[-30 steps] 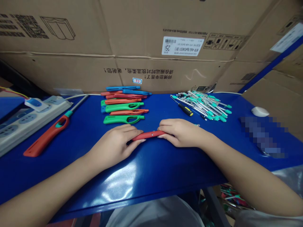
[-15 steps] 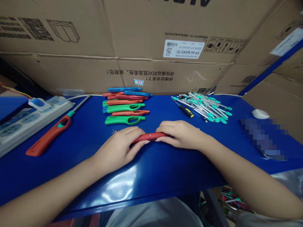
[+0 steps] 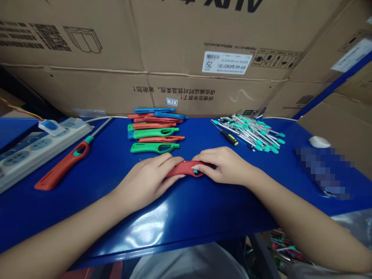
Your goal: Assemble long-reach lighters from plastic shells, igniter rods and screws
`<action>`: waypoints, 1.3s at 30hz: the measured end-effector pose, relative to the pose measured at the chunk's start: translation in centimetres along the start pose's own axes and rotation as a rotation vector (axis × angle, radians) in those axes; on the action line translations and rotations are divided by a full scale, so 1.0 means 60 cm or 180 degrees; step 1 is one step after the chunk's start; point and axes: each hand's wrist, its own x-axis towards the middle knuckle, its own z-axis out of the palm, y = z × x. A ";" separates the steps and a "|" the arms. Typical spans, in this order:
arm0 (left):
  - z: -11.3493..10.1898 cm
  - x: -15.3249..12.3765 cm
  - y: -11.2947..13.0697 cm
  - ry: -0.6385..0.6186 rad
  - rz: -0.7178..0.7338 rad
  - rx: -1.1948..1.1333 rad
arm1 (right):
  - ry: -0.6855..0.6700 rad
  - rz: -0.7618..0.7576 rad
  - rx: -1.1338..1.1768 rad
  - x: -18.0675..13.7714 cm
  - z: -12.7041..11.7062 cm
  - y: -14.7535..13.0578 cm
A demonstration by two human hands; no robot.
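Between my two hands is a red lighter handle (image 3: 183, 169), held just above the blue table. My left hand (image 3: 152, 174) is closed round its left end. My right hand (image 3: 222, 164) grips the right end, thumb beside the trigger opening, where a bit of teal trigger shows. Fingers cover both ends of the handle. Beyond my left hand lies a stack of red, green and blue lighter handles (image 3: 155, 133). A pile of metal lighter rods with teal parts (image 3: 252, 131) lies beyond my right hand, with a black-and-yellow screwdriver (image 3: 229, 137) beside it.
A red lighter with a long metal rod (image 3: 62, 168) lies at the left, next to a white power strip (image 3: 43, 141). A large cardboard box (image 3: 174, 46) walls off the back. At the right are a white object (image 3: 319, 142) and a blurred-out item (image 3: 324, 170).
The red lighter handle has been rolled in my hands from its narrow edge to its broad side, so the trigger opening now shows. My hands stay in nearly the same place.
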 end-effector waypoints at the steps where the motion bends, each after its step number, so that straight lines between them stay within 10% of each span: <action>1: -0.001 0.000 0.001 -0.0046 0.0005 0.0031 | 0.0080 -0.0065 0.0032 0.000 -0.001 0.001; 8: 0.001 0.001 0.002 -0.0294 -0.0223 -0.0420 | 0.0474 -0.0638 -0.0180 -0.005 0.007 0.002; 39: -0.007 0.002 -0.016 -0.0283 -0.0177 0.0343 | 0.0109 0.0026 -0.1193 -0.002 -0.020 0.032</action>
